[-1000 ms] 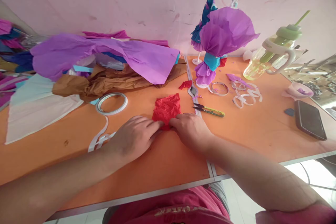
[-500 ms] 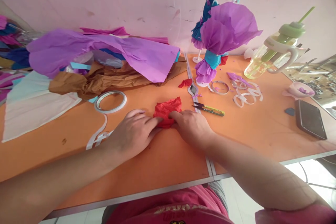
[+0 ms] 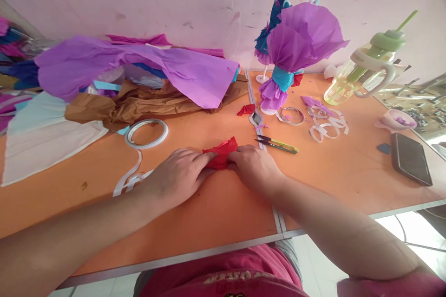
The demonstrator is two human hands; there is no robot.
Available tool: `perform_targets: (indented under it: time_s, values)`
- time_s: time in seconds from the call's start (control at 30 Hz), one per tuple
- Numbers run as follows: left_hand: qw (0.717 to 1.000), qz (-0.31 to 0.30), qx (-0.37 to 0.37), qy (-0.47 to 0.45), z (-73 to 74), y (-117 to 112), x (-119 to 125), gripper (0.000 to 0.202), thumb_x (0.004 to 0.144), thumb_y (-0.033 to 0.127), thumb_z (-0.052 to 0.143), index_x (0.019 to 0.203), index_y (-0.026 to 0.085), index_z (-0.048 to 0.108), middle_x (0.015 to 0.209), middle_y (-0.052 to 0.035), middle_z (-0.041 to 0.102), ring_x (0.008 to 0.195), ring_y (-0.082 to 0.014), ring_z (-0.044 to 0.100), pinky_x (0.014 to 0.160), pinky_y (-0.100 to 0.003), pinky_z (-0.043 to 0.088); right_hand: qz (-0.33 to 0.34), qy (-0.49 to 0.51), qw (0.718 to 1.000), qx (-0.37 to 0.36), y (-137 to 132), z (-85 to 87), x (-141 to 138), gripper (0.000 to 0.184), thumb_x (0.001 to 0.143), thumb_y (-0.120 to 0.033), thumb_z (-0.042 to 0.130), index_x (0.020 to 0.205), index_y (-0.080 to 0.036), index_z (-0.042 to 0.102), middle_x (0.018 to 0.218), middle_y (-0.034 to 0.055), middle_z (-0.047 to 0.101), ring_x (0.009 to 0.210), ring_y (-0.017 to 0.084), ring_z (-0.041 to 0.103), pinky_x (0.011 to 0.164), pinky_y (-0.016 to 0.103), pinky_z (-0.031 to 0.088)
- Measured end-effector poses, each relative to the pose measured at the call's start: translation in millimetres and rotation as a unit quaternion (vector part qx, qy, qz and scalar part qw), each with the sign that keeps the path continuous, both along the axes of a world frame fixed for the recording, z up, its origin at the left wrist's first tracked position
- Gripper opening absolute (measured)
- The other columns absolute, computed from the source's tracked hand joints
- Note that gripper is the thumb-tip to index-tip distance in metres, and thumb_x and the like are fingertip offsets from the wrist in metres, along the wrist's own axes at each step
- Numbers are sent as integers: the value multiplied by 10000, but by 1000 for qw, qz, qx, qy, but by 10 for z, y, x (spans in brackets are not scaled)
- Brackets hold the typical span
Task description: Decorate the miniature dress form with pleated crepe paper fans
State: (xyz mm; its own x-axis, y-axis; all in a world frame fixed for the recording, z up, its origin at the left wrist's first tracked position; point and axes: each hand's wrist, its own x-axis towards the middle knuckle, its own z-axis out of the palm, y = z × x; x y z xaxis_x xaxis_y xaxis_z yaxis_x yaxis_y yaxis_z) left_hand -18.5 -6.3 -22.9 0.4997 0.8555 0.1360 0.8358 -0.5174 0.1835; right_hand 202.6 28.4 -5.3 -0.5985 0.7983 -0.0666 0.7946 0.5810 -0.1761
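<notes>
Between my two hands, low on the orange table, is a crinkled piece of red crepe paper (image 3: pixel 223 154). My left hand (image 3: pixel 184 170) pinches its left end, with the thumb and fingertips closed on it. At the other end, my right hand (image 3: pixel 255 167) has its fingers pressed onto the paper, thumb partly hidden. Yellow-and-black thread snips (image 3: pixel 278 144) lie just right of my right hand. A small red scrap (image 3: pixel 245 110) rests beyond the paper. Behind my left wrist lies a roll of white tape (image 3: pixel 147 134), with peeled strips (image 3: pixel 131 177) nearby.
Purple paper (image 3: pixel 139 62) and brown paper (image 3: pixel 146 102) are heaped at the back left. A purple paper-dressed figure (image 3: pixel 284 74) stands at the back. Towards the right are a green-lidded bottle (image 3: pixel 362 67), curled strips (image 3: pixel 324 125), a phone (image 3: pixel 412 158) and a pink dish (image 3: pixel 397 120).
The red paper is shorter from front to back, its far edge folded or gathered toward me. Both hands stay at its ends, with the left fingers drawn in slightly.
</notes>
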Motion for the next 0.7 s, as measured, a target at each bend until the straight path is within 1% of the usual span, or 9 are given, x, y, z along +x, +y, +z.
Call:
perform_targets:
  time_s: [0.07, 0.13, 0.2, 0.27, 0.33, 0.43, 0.57, 0.63, 0.7]
  values:
    - [1000, -4, 4, 0, 10, 9, 2, 196, 955, 245, 533, 1020, 192, 711, 939, -82, 705, 933, -263, 651, 887, -421, 493, 34, 15, 999, 20, 2, -7, 9, 206, 984, -286, 514, 956, -227, 709, 986, 50, 691, 943, 181, 607, 751, 277, 404]
    - [1000, -16, 23, 10, 13, 17, 1, 201, 947, 228, 532, 1006, 200, 722, 1040, -91, 698, 1016, -275, 635, 921, -424, 483, 55, 18, 998, 40, 0, -11, 17, 218, 986, -279, 502, 930, -208, 700, 982, 65, 687, 932, 195, 608, 720, 288, 398]
    - [999, -22, 29, 15, 6, 24, -5, 208, 950, 229, 521, 1008, 187, 717, 1083, -98, 695, 1037, -275, 632, 932, -419, 479, 52, 11, 998, 45, -4, -9, 16, 188, 984, -277, 503, 976, -215, 680, 916, 46, 688, 852, 189, 616, 647, 292, 367]
    - [1000, -18, 12, 15, -7, 29, -14, 216, 959, 232, 502, 1018, 182, 703, 1033, -86, 712, 989, -261, 653, 918, -415, 481, 28, 5, 999, 39, -6, -4, 10, 184, 980, -286, 514, 1089, -228, 651, 847, 22, 683, 759, 174, 611, 591, 295, 328]
    - [1000, -6, 4, 6, -14, 29, -18, 242, 960, 225, 491, 1098, 186, 686, 993, -73, 728, 951, -256, 667, 901, -418, 480, 19, 3, 1000, 24, -5, 0, 4, 222, 984, -294, 513, 1155, -239, 643, 856, 19, 683, 758, 168, 609, 592, 293, 328]
    - [1000, -8, 8, 7, 2, 19, 5, 271, 960, 211, 480, 1140, 192, 683, 975, -72, 731, 935, -258, 663, 886, -423, 473, 44, 7, 999, 25, -10, -5, 1, 242, 996, -288, 485, 1047, -245, 718, 961, 51, 664, 874, 186, 590, 657, 295, 368]
    - [999, -4, 3, 36, 39, 17, 52, 235, 961, 246, 478, 885, 176, 689, 858, -77, 683, 845, -245, 631, 825, -411, 468, 78, 16, 991, 106, -40, -29, -1, 287, 980, -231, 471, 870, -216, 735, 1164, 88, 615, 1006, 239, 522, 733, 346, 392]
    - [999, -12, 19, 35, 48, 38, 46, 211, 947, 272, 505, 865, 184, 678, 915, -90, 671, 897, -256, 618, 838, -415, 463, 112, 24, 984, 136, -43, -39, 7, 280, 963, -183, 476, 835, -208, 723, 1215, 82, 616, 1064, 250, 500, 827, 391, 396]
    - [998, -9, 55, 1, 61, 70, 9, 198, 939, 323, 538, 966, 193, 685, 1037, -108, 660, 1004, -282, 598, 901, -442, 452, 123, 38, 978, 162, -23, -34, 31, 277, 958, -160, 478, 833, -207, 720, 1243, 68, 628, 1111, 247, 491, 935, 428, 364]
